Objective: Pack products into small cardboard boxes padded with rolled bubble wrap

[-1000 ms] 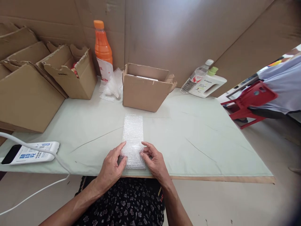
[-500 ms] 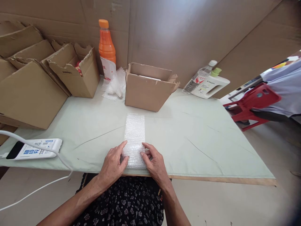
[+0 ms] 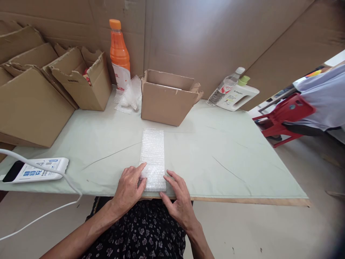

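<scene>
A narrow piece of clear bubble wrap (image 3: 152,154) lies flat on the pale green tabletop, its near end at the front edge. My left hand (image 3: 130,183) rests on its left side, index finger and thumb extended onto the plastic, the other fingers bent. At the lower right corner, my right hand (image 3: 178,199) has its fingers apart, the fingertips close to or touching the right edge of the wrap. Just beyond the far end stands an open cardboard box (image 3: 164,104) with something white-edged inside.
At the left are several open cardboard boxes (image 3: 32,108) and a white power bank (image 3: 40,171) with a white cable. An orange bottle (image 3: 119,54), crumpled plastic (image 3: 130,95), a clear bottle (image 3: 225,86) and a white jug (image 3: 238,97) line the back. A person sits on a red chair (image 3: 289,111) at right.
My right hand has drawn back toward the table edge and its thumb has come off the bubble wrap. My left hand stays on the wrap. The view has shifted slightly.
</scene>
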`<state>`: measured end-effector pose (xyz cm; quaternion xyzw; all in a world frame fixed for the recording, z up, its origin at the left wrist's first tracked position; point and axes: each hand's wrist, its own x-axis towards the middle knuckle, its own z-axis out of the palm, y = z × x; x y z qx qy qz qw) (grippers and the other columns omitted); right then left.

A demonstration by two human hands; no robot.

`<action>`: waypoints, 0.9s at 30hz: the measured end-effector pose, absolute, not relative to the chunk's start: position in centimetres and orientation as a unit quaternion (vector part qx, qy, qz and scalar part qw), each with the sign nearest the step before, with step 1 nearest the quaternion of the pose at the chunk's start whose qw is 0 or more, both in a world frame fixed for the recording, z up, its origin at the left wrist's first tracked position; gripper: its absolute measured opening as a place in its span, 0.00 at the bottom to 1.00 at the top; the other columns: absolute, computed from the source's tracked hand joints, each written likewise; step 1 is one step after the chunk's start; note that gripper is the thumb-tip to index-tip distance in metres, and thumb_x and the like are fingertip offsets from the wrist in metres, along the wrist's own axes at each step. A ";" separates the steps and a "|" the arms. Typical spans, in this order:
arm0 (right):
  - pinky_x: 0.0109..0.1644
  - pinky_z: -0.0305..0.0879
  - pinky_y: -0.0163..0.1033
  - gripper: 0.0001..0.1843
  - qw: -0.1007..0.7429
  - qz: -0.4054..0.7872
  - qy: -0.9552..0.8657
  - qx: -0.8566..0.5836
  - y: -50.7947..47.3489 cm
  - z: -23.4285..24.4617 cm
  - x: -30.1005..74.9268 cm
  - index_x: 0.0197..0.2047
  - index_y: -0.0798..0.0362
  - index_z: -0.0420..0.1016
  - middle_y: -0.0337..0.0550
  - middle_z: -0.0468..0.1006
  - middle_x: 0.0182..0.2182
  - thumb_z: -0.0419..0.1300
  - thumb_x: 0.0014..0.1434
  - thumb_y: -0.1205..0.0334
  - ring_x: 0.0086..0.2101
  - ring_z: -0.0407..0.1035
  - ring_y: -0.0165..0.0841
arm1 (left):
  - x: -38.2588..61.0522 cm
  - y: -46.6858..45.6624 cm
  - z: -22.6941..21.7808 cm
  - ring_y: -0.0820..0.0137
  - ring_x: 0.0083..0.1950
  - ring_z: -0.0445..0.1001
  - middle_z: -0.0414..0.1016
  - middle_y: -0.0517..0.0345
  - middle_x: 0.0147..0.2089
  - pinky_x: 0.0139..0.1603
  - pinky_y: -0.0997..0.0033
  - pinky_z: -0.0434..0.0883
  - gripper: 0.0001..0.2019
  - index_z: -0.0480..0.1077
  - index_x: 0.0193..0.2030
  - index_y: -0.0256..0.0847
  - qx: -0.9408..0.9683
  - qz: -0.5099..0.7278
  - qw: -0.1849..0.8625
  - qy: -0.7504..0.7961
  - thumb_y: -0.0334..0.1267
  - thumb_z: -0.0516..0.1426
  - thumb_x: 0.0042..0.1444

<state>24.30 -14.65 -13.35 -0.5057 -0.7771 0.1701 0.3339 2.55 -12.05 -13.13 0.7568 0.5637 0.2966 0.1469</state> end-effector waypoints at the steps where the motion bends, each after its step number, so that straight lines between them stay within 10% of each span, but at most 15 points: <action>1: 0.59 0.69 0.55 0.25 0.327 0.157 -0.784 -0.503 -14.8 -13.5 24.1 0.63 0.47 0.66 0.53 0.70 0.62 0.61 0.64 0.64 0.60 0.67 0.47 | 2.6 -12.0 -13.1 0.62 0.39 0.72 0.75 0.55 0.36 0.43 0.60 0.70 0.21 0.65 0.63 0.37 0.760 0.294 0.142 0.562 0.33 0.53 0.64; 27: 0.54 0.69 0.51 0.14 0.333 0.102 -0.794 -0.499 -14.5 -13.9 22.9 0.52 0.49 0.74 0.51 0.75 0.56 0.56 0.66 0.72 0.54 0.70 0.43 | 2.1 -12.0 -12.8 0.61 0.47 0.75 0.79 0.50 0.46 0.48 0.59 0.71 0.15 0.69 0.57 0.39 0.775 0.321 0.166 0.519 0.38 0.54 0.66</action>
